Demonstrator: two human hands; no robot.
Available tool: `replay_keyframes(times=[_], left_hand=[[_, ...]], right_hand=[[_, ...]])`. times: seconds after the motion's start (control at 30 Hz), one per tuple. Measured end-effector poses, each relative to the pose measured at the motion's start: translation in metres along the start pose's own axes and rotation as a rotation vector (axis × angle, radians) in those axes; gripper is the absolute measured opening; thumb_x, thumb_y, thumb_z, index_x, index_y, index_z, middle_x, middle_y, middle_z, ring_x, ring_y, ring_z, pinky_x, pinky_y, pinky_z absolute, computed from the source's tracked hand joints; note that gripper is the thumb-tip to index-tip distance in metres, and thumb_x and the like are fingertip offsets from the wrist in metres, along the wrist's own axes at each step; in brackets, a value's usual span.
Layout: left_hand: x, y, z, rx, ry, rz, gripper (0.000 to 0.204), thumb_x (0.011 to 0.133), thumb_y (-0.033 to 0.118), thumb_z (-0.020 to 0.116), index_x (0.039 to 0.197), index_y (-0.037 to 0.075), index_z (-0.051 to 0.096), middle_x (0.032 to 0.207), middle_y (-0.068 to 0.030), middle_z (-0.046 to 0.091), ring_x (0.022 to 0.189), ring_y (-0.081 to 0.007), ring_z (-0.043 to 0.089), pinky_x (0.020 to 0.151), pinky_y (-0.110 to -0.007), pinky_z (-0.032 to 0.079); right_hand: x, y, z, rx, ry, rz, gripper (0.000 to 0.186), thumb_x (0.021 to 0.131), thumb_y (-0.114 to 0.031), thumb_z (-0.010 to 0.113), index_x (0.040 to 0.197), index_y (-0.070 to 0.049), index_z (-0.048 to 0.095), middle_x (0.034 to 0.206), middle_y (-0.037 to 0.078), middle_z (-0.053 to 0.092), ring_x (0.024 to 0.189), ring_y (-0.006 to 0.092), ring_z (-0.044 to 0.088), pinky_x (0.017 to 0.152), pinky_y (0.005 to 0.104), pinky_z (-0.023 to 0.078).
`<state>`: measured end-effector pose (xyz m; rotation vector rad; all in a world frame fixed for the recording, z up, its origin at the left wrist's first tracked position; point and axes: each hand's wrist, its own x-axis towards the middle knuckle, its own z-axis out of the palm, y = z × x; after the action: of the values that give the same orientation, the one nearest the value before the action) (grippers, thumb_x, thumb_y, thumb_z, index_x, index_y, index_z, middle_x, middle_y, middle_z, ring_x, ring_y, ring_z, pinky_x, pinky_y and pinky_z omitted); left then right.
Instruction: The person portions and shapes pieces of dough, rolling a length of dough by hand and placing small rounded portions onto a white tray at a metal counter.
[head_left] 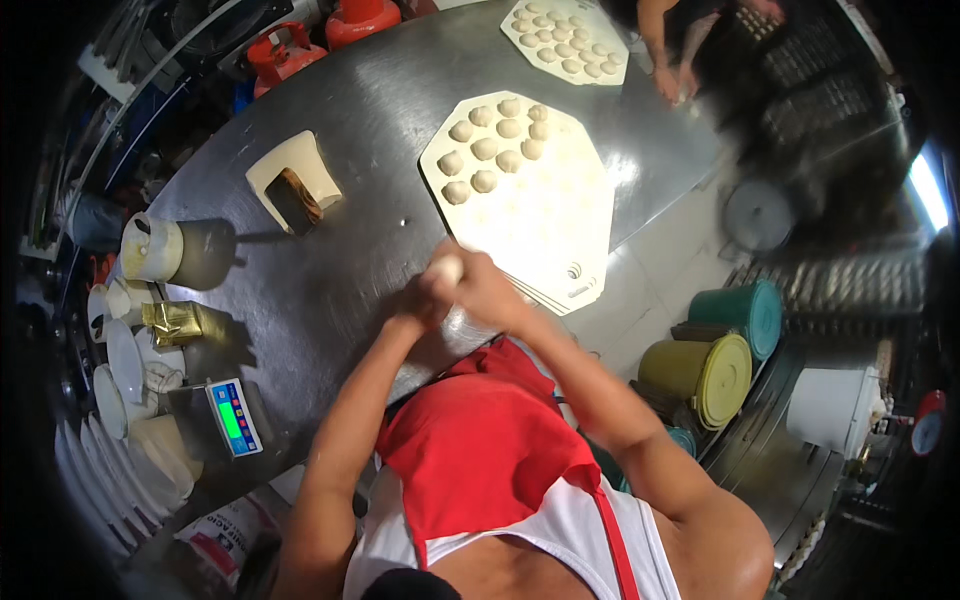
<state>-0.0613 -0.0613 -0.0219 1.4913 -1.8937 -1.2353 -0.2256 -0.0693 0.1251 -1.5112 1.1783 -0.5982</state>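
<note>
Both of my hands meet over the steel table [330, 270] near its front edge. My left hand [418, 300] and my right hand [482, 287] are closed together around a pale lump of dough [447, 267]. Just beyond them lies a cream eight-sided tray [555, 225] with several dough balls [490, 148] in rows on its far half. It rests on a stack of similar trays.
A second tray of dough balls [565, 40] sits at the far end, beside another person's hands [675, 80]. A cream scoop [292, 180], a jug [150, 247], a gold bag [175, 322], a digital scale [233, 415] and stacked plates [110, 400] line the left. Buckets [715, 375] stand at right.
</note>
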Motion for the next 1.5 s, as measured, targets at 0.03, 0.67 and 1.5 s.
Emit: replay_keyframes(times=[0.03,0.67,1.5], left_hand=[[0.006,0.015,0.006,-0.022,0.026,-0.044,0.047,0.1,0.034,0.058,0.122,-0.007,0.058,0.115,-0.0325,0.07,0.117,-0.0464,0.069,0.095,-0.051,0.054],[-0.083,0.057,-0.072,-0.346,0.312,-0.267,0.05,0.105,0.012,0.057,0.153,-0.001,0.049,0.129,-0.0118,0.067,0.116,-0.0254,0.064,0.103,-0.035,0.052],[-0.104,0.015,-0.07,0.112,0.212,-0.358,0.033,0.104,0.027,0.053,0.115,-0.003,0.061,0.111,-0.0352,0.069,0.106,-0.0529,0.067,0.09,-0.06,0.052]], right_hand=[[0.02,0.049,-0.035,-0.124,0.203,-0.12,0.031,0.091,-0.024,0.077,0.113,-0.003,0.073,0.109,0.018,0.067,0.095,0.0302,0.066,0.09,0.0408,0.054],[0.043,-0.011,0.037,0.018,-0.261,-0.173,0.024,0.097,-0.008,0.076,0.118,-0.003,0.066,0.105,0.006,0.07,0.086,0.0132,0.064,0.075,0.0281,0.052],[0.038,0.065,-0.006,-0.387,0.195,-0.244,0.032,0.096,-0.02,0.067,0.117,0.003,0.072,0.109,0.03,0.065,0.091,0.0379,0.073,0.08,0.0456,0.06]])
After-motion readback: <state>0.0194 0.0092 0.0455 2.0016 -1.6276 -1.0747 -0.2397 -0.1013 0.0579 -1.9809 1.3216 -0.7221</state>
